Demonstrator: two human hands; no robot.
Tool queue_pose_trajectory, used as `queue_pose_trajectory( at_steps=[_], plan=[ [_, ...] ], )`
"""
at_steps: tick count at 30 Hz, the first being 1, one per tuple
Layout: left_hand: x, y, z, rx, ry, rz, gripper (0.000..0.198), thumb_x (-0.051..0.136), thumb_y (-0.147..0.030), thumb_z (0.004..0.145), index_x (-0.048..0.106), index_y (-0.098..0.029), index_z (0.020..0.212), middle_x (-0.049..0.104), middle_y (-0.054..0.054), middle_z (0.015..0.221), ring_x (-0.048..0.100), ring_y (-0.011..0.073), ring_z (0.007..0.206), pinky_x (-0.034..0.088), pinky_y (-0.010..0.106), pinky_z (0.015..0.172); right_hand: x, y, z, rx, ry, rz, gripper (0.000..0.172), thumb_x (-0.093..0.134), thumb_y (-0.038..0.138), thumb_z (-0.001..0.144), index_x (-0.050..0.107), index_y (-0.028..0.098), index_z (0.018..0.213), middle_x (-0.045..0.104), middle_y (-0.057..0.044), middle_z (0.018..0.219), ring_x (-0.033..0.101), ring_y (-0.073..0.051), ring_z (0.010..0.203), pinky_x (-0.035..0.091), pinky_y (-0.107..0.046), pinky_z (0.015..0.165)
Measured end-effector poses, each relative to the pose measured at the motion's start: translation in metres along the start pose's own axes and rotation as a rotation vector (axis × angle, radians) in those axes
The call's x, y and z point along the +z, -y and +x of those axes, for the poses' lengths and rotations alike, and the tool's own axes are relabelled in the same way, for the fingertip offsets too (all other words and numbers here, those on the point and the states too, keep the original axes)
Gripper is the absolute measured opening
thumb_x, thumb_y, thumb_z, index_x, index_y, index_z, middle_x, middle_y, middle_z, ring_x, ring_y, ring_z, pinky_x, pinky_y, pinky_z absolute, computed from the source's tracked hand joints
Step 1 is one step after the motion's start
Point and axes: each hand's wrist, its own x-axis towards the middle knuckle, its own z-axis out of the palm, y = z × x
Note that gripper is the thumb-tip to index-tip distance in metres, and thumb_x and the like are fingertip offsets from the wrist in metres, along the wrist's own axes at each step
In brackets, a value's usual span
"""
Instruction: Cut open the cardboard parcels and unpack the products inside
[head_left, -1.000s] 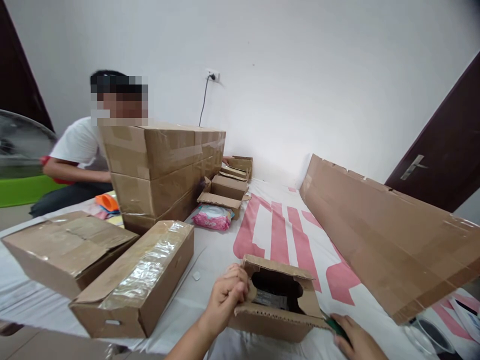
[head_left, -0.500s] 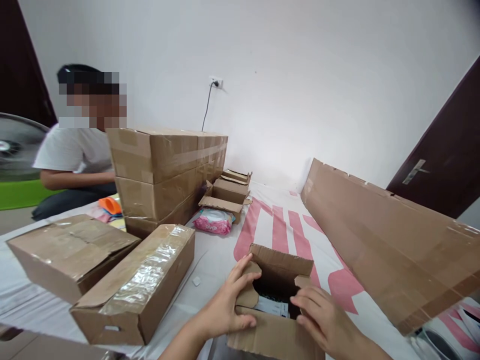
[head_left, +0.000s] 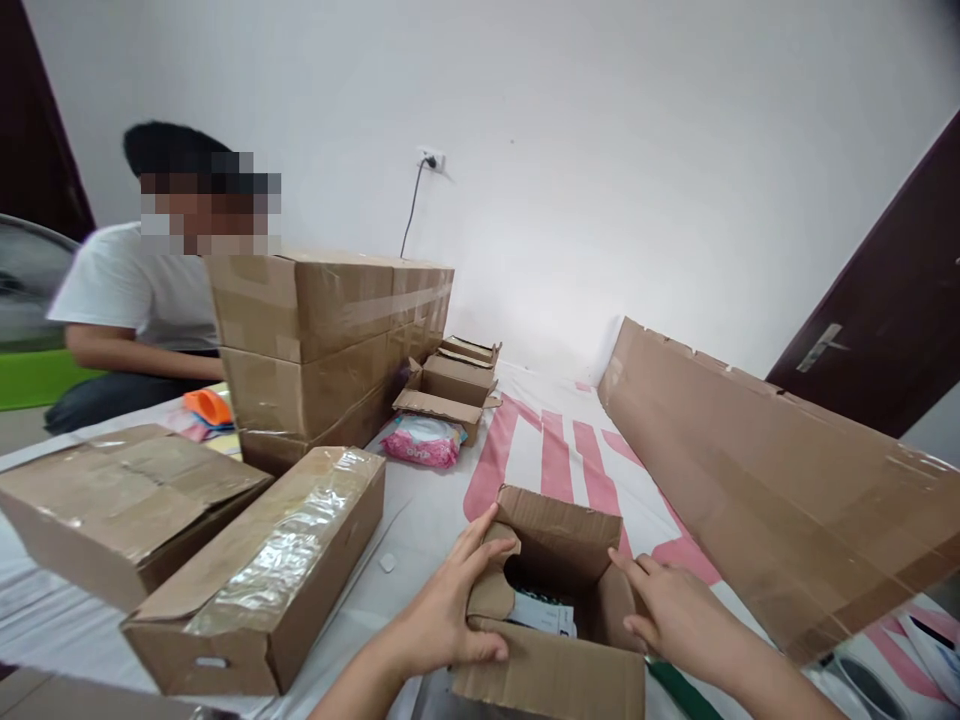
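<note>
An open cardboard box [head_left: 555,680] stands in front of me with its front and back flaps spread. Inside lie white printed papers or cards [head_left: 541,612], beside something dark and patterned that is partly hidden. My left hand [head_left: 450,600] grips the box's left side, its thumb on the front flap and its fingers over the left flap toward the back corner. At the right edge, my right hand [head_left: 667,610] holds the side flap between thumb and fingers. A green object [head_left: 681,690] shows partly under my right wrist.
Taped cartons [head_left: 255,580] lie at left, before a stack of boxes [head_left: 337,310]. Beyond are a pink wipes pack [head_left: 422,442] and open boxes [head_left: 454,388]. A large cardboard panel [head_left: 750,480] stands at right. Another person [head_left: 150,290] sits behind the stack.
My right hand has moved outward from the box opening to its right edge, and the right flap has swung aside, showing more of the inside. My left hand stays put. The other person leans right.
</note>
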Motion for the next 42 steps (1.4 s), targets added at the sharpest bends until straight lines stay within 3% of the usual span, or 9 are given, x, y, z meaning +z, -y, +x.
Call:
queue_pose_trajectory(
  at_steps=[5, 8, 11, 15, 21, 25, 32, 39, 42],
  plan=[
    [0.000, -0.001, 0.001, -0.065, 0.023, -0.003, 0.108, 0.085, -0.053, 0.057, 0.031, -0.028, 0.147, -0.001, 0.014, 0.162, 0.007, 0.0384, 0.148, 0.016, 0.056, 0.118, 0.020, -0.007, 0.011, 0.032, 0.031, 0.088, 0.071, 0.043, 0.031, 0.092, 0.011, 0.016, 0.154, 0.070, -0.011, 0.094, 0.066, -0.028, 0.085, 0.044, -0.035, 0.068],
    [0.001, -0.001, -0.001, -0.073, 0.007, -0.025, 0.115, 0.087, -0.051, 0.056, 0.024, -0.027, 0.149, 0.001, 0.016, 0.162, 0.006, 0.0371, 0.148, 0.016, 0.055, 0.118, 0.019, -0.007, 0.026, 0.045, 0.033, 0.034, 0.056, 0.044, 0.028, 0.091, 0.036, 0.017, 0.145, 0.073, -0.009, 0.089, 0.069, -0.027, 0.084, 0.041, -0.031, 0.064],
    [0.002, 0.000, -0.003, -0.065, -0.015, -0.046, 0.119, 0.087, -0.054, 0.053, 0.022, -0.026, 0.150, 0.005, 0.018, 0.161, 0.006, 0.0380, 0.148, 0.014, 0.057, 0.118, 0.012, -0.005, 0.045, 0.057, 0.007, -0.024, 0.028, 0.052, 0.030, 0.088, 0.066, 0.018, 0.108, 0.074, -0.010, 0.087, 0.069, -0.029, 0.085, 0.042, -0.031, 0.064],
    [0.003, 0.008, -0.004, -0.055, -0.008, -0.126, 0.135, 0.085, -0.062, 0.047, 0.011, -0.024, 0.152, 0.001, 0.019, 0.161, 0.001, 0.0392, 0.148, 0.008, 0.060, 0.118, 0.010, 0.006, 0.059, 0.059, -0.059, -0.123, 0.014, 0.066, 0.026, 0.080, 0.070, 0.015, 0.087, 0.072, -0.016, 0.088, 0.069, -0.034, 0.087, 0.048, -0.039, 0.072],
    [0.003, 0.018, -0.003, -0.028, 0.080, -0.320, 0.145, 0.080, -0.071, 0.045, -0.008, -0.028, 0.152, 0.006, 0.016, 0.162, 0.007, 0.0373, 0.148, 0.010, 0.060, 0.117, 0.010, 0.039, 0.048, -0.288, -0.268, -0.073, 0.047, 0.062, 0.012, 0.081, 0.056, 0.023, 0.126, 0.056, -0.011, 0.133, 0.048, -0.030, 0.125, 0.042, -0.047, 0.101],
    [0.003, 0.016, -0.002, -0.028, 0.029, -0.358, 0.150, 0.083, -0.067, 0.043, -0.009, -0.024, 0.152, 0.011, 0.019, 0.160, 0.014, 0.0375, 0.147, 0.014, 0.056, 0.118, 0.003, 0.058, 0.048, -0.610, -0.020, 0.185, 0.035, 0.055, 0.019, 0.088, 0.063, 0.026, 0.121, 0.067, -0.005, 0.120, 0.061, -0.023, 0.112, 0.048, -0.039, 0.098],
    [0.012, 0.021, -0.003, -0.046, -0.065, -0.383, 0.157, 0.087, -0.063, 0.043, -0.025, -0.028, 0.147, -0.001, 0.020, 0.161, 0.004, 0.0354, 0.149, 0.009, 0.057, 0.118, -0.011, 0.081, 0.066, -0.622, 0.014, 0.238, 0.082, 0.067, 0.029, 0.080, 0.025, 0.028, 0.151, 0.015, -0.009, 0.162, 0.019, -0.029, 0.146, 0.024, -0.050, 0.117],
    [0.017, 0.027, -0.003, -0.126, -0.121, -0.478, 0.161, 0.086, -0.063, 0.044, -0.041, -0.032, 0.138, 0.004, 0.019, 0.161, 0.018, 0.0358, 0.146, 0.019, 0.056, 0.117, -0.007, 0.101, 0.081, -0.642, 0.012, 0.263, 0.076, 0.064, 0.028, 0.082, 0.028, 0.027, 0.150, 0.017, -0.006, 0.161, 0.010, -0.027, 0.148, 0.020, -0.049, 0.119],
    [0.015, 0.024, -0.003, -0.108, -0.124, -0.467, 0.162, 0.085, -0.065, 0.042, -0.042, -0.031, 0.137, 0.015, 0.020, 0.158, 0.027, 0.0361, 0.143, 0.022, 0.056, 0.115, -0.002, 0.093, 0.078, -0.635, 0.003, 0.295, 0.066, 0.065, 0.024, 0.079, 0.043, 0.025, 0.142, 0.039, -0.007, 0.153, 0.034, -0.024, 0.141, 0.031, -0.039, 0.114]
  ],
)
